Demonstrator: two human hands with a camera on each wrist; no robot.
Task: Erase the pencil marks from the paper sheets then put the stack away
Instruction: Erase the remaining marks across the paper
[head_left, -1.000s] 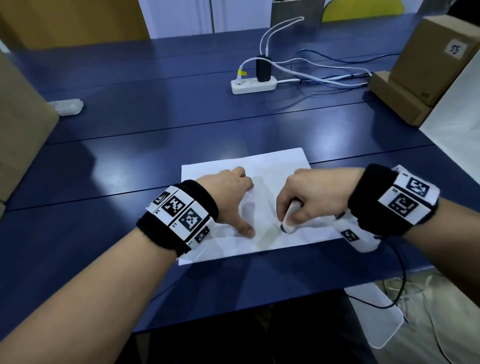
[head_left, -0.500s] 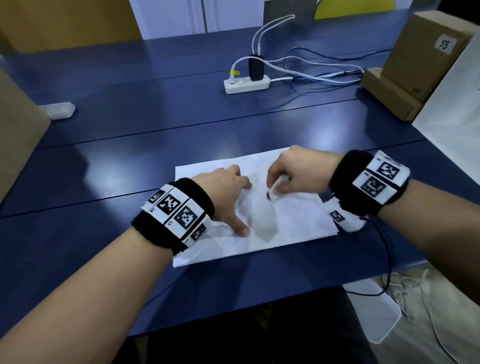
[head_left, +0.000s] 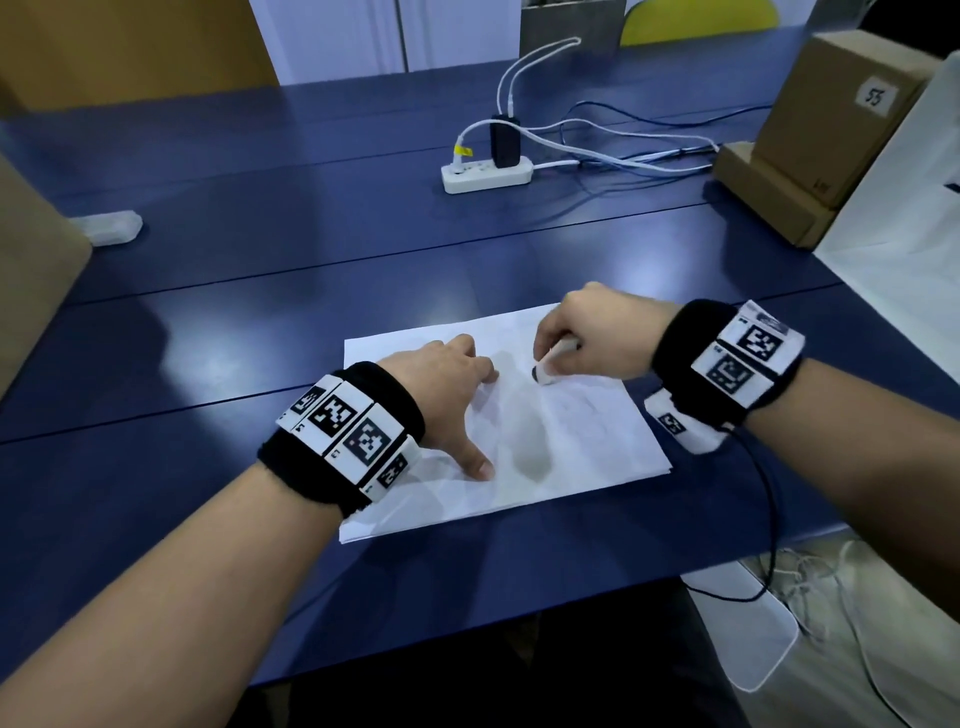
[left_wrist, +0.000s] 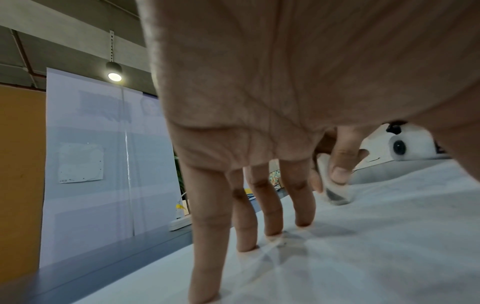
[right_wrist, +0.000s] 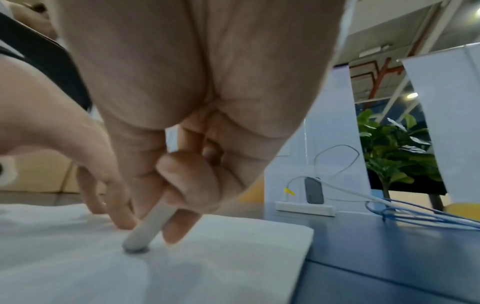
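Observation:
A thin stack of white paper sheets (head_left: 582, 447) lies on the blue table (head_left: 260, 312) near its front edge. My left hand (head_left: 447, 384) presses on the sheets' left half with straight, spread fingers (left_wrist: 270, 214), thumb pointing toward me. My right hand (head_left: 587, 332) pinches a white eraser (head_left: 548, 366) between thumb and fingers, its dark tip touching the paper's upper middle. In the right wrist view the eraser (right_wrist: 148, 228) stands slanted on the paper (right_wrist: 233, 257). The left wrist view shows the eraser (left_wrist: 335, 191) beyond my fingers. Faint grey marks show on the sheet's right half.
A white power strip (head_left: 485, 176) with a black charger and trailing cables lies at the back. Cardboard boxes (head_left: 831, 130) stand at the right rear, a white panel beside them. A small clear object (head_left: 111, 226) rests far left beside a brown board.
My right hand has carried the eraser from the paper's lower middle up toward its far edge. The left hand has stayed pressing the sheets.

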